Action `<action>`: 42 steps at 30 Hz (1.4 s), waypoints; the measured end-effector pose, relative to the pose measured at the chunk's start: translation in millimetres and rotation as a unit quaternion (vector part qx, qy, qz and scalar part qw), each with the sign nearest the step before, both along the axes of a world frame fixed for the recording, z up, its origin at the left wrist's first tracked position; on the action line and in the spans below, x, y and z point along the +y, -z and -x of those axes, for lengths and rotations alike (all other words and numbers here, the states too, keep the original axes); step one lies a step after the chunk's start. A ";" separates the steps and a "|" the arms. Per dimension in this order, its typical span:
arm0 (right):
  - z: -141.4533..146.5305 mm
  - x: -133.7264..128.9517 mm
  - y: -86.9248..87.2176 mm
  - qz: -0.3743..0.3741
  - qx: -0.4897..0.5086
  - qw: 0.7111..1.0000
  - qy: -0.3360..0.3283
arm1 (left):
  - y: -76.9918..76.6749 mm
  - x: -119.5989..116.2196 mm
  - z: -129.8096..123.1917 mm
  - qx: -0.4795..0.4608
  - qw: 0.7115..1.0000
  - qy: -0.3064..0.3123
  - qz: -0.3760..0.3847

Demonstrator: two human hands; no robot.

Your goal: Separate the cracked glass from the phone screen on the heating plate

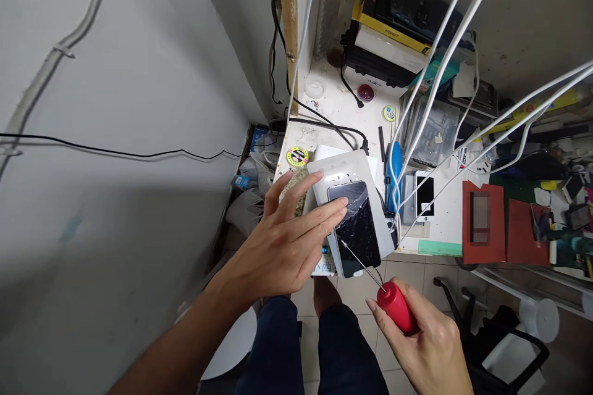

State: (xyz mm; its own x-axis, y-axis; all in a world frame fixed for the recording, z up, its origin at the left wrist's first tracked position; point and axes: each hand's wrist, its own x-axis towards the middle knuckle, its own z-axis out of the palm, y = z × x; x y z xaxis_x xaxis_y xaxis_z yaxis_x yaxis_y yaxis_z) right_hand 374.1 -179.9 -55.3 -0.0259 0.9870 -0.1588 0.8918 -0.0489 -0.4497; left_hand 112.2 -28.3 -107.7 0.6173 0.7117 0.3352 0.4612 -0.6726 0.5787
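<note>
A phone with a cracked dark screen (362, 231) lies on a pale, translucent-looking plate (340, 166) near the table's front edge. My left hand (296, 237) has its fingers stretched out, some fingertips resting on the upper part of the cracked screen and another finger reaching to the plate's edge. In my right hand (426, 333) is a red-handled tool with a thin metal shaft (399, 308), gripped round the handle. Its tip meets the phone's lower left area; the exact shape of the tip is too small to tell.
Several white cables (430, 80) hang across the right side. On the white table (324, 83) are a round yellow-and-black tin (297, 156), a blue tool (395, 176) and a white phone (424, 196). Stacked boxes (389, 37) stand behind. A red mat (483, 222) lies at the right; a wall is at the left.
</note>
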 end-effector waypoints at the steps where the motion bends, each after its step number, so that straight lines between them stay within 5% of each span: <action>1: -0.2 -0.1 0.3 0.000 -0.001 1.000 0.000 | -0.1 -0.1 -0.2 -0.002 1.000 -0.001 0.001; 24: 12.7 19.1 -1.4 -0.028 -0.001 1.000 0.006 | 0.6 -1.5 0.6 -0.001 1.000 -0.010 -0.006; 42: 1.6 7.7 -0.1 -0.013 0.006 1.000 -0.016 | -2.1 -0.7 0.3 -0.004 1.000 -0.008 0.015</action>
